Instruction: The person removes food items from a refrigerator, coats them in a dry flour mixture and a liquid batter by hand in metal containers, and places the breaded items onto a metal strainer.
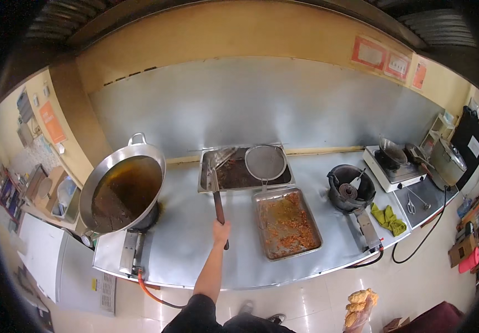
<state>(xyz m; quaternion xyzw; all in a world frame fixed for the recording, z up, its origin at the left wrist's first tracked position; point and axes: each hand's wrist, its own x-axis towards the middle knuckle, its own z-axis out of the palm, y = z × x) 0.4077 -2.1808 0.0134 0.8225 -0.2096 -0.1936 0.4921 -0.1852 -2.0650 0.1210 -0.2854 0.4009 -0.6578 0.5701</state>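
My left hand (221,232) grips the dark handle of a long metal cooking utensil (219,204). Its wide metal head is over the left part of a rectangular steel pan (202,185) holding dark residue. A round mesh strainer (265,162) lies across that pan's right side. Nearer to me, a shallow steel tray (267,249) holds scattered orange-brown fried crumbs (291,235). Left of my hand, a large metal wok (87,200) of dark oil (133,187) sits on a gas burner (129,252). My right hand is out of view.
On the right stand a black burner (337,200), a green cloth (389,220), a white portable stove (393,179), scissors (410,206) and a large lidded pot (447,162). An orange hose (156,297) hangs off the counter's front. Golden fried food (360,304) in plastic shows low right.
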